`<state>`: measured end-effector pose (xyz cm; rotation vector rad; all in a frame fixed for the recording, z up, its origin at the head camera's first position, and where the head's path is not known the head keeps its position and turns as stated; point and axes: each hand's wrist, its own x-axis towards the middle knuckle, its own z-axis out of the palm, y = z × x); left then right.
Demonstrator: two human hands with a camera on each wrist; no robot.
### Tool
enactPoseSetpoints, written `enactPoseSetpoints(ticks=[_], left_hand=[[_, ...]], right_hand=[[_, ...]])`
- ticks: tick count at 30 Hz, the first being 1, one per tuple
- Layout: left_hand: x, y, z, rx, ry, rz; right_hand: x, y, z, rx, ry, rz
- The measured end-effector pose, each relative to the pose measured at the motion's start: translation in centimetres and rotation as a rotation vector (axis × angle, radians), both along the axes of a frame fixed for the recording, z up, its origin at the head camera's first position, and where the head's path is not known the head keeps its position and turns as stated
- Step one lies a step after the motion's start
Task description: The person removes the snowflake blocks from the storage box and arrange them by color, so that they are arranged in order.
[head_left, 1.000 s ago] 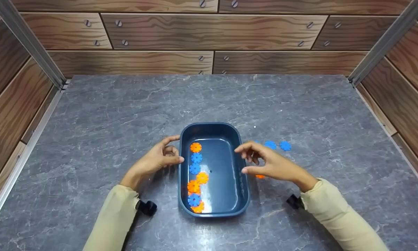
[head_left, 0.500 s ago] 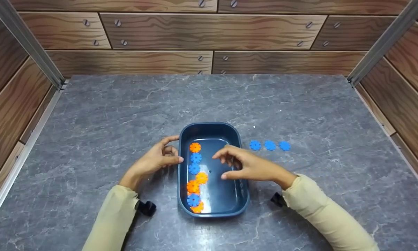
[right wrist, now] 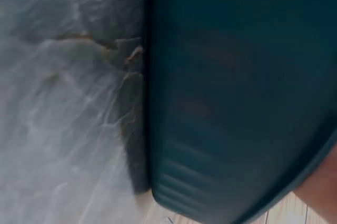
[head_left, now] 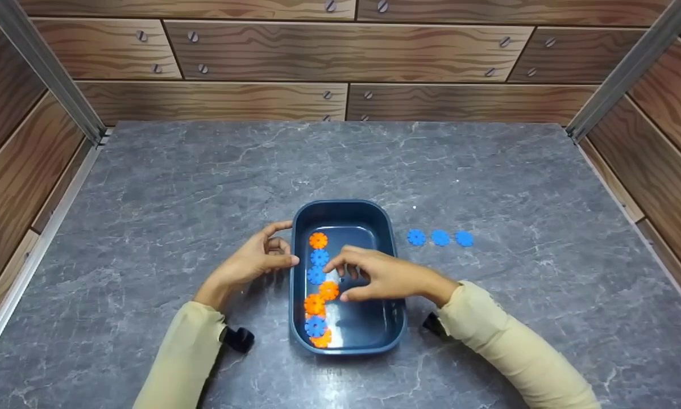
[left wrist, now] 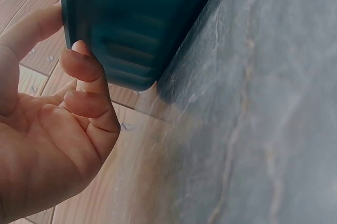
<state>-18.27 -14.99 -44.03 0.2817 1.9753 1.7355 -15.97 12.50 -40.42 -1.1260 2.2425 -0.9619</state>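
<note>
A dark blue plastic basin point(head_left: 369, 341) stands on the table in the head view. Along its left inside lie several notched flower-shaped discs, among them an orange disc point(head_left: 318, 241) and a blue disc point(head_left: 316, 326). My left hand point(head_left: 256, 255) grips the basin's left rim. In the left wrist view its thumb goes over the rim, and curled fingers point(left wrist: 87, 103) lie by the outer wall. My right hand point(head_left: 377, 275) reaches over the right side into the basin. Its thumb and index finger stand apart around an orange disc point(head_left: 328, 290), with nothing visible between them.
Right of the basin, a row of blue discs point(head_left: 440, 237) lies on the grey marbled table point(head_left: 261, 165). Wood-patterned panels point(head_left: 349, 54) and metal corner posts point(head_left: 619, 74) enclose the back and sides. The right wrist view shows mostly the basin's outer wall point(right wrist: 226, 87).
My right hand has moved left, from beyond the right rim to over the discs inside, uncovering a blue disc on the table. My left hand has stayed at the rim.
</note>
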Motion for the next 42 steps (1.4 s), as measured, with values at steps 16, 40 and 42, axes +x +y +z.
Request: enactPoseSetpoints(ticks=[16, 40, 42], left_hand=[[-0.1, 0.0, -0.1, 0.024, -0.010, -0.005], [-0.2, 0.0, -0.2, -0.005, 0.009, -0.010], [-0.2, 0.0, -0.2, -0.004, 0.011, -0.010]], right_hand=[[-0.5, -2.9, -0.9, 0.189, 0.048, 0.068], [-0.8, -3.9, -2.3, 0.366, 0.132, 0.095], [-0.8, -3.9, -2.4, 0.366, 0.141, 0.107]])
